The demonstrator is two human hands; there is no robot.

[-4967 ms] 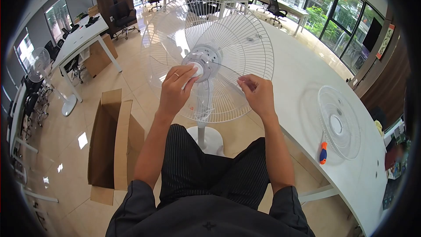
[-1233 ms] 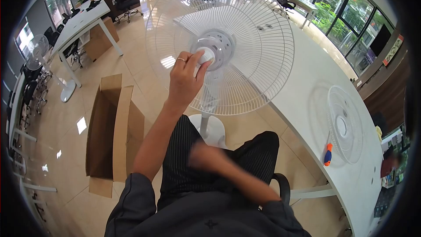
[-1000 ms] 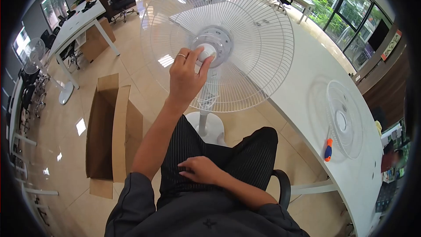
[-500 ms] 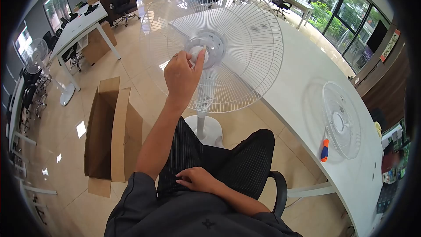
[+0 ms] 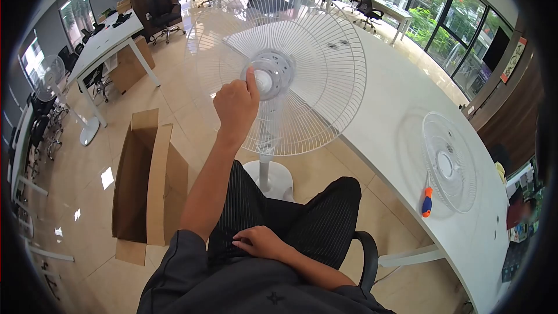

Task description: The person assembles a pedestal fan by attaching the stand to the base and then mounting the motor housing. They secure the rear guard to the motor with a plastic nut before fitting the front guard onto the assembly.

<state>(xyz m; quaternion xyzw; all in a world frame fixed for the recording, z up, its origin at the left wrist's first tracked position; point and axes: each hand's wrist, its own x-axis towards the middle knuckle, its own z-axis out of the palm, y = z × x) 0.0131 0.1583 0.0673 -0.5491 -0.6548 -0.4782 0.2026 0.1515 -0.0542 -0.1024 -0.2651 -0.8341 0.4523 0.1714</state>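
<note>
In front of me stands a white pedestal fan with its wire rear grille (image 5: 331, 99) upright. My left hand (image 5: 235, 104) is at the hub, closed against the white plastic nut (image 5: 263, 83) in its middle. The thumb points up along the nut's left side; the curled fingers are partly hidden behind the hand. Below, the fan's round white base (image 5: 279, 186) stands on the floor by my knees. My right hand (image 5: 258, 241) lies on my lap with fingers loosely stretched, holding nothing.
On the white table (image 5: 383, 110) to the right lie a second wire grille (image 5: 447, 166) and an orange-and-blue screwdriver (image 5: 427, 203). An open cardboard box (image 5: 165, 186) stands on the floor at left. Another fan (image 5: 88, 131), desks and office chairs are farther back.
My left hand has turned at the hub: thumb and forefinger were spread over the nut, and now the thumb points up beside it. The right hand stays on my lap. The view has shifted slightly.
</note>
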